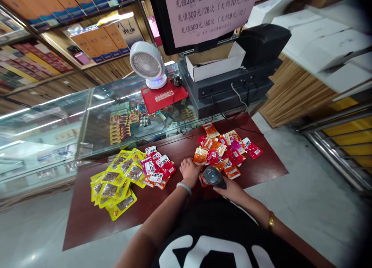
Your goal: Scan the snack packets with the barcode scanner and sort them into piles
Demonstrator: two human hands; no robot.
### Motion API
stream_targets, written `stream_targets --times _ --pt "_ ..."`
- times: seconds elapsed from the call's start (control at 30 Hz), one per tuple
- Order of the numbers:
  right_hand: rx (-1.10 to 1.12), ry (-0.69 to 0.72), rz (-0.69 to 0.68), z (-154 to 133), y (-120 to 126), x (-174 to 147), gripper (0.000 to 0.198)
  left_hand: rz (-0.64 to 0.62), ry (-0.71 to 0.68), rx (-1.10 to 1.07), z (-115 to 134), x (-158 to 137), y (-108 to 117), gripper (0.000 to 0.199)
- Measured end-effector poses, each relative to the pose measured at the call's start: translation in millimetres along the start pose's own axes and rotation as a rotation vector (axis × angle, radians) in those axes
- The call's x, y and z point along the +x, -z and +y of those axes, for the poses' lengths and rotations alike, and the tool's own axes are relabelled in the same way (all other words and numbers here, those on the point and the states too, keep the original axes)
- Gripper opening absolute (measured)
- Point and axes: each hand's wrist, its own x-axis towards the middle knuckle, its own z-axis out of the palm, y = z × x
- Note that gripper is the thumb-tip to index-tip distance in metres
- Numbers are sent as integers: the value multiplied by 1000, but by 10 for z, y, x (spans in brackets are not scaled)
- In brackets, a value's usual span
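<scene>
My right hand (231, 191) is wrapped round the handle of a black barcode scanner (212, 176), whose head shows a small blue light. The scanner sits over the near edge of a mixed pile of red and orange snack packets (215, 146) and hides part of it. Just left of that pile, my left hand (190, 171) rests low over the brown tabletop (162, 217) with its fingers apart, its thumb pointing at the packets. Nothing shows in it. Further left lie a smaller heap of red-and-white packets (158, 167) and overlapping yellow snack packets (117, 182) with clear windows.
Behind the tabletop stands a glass display counter (99, 117). It carries a white fan (147, 62), a red mat (162, 95), a black mouse (176, 81) and dark cash-register equipment (229, 86) with an open white box (216, 64). Metal rails (340, 136) stand at right.
</scene>
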Motion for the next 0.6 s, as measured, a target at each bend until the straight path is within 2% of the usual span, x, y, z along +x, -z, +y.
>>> stream_targets --times 0.07,0.17,0.23,0.33,0.5,0.6 --pt "-7 4 8 -29 8 15 49 12 -23 28 75 39 14 63" --pt "-9 24 18 -84 14 36 51 -41 -37 0 54 102 52 50" --pt "-2 46 20 -129 9 55 52 -124 -32 -125 -74 109 68 41" --pt "12 76 14 -205 -18 98 50 -200 2 -320 -331 43 42 39" --pt "9 104 -41 -312 -93 171 43 -139 65 -414 -590 -107 -91 38" --pt "-3 123 -86 -334 -127 184 44 -110 98 -501 -718 -130 -45 35"
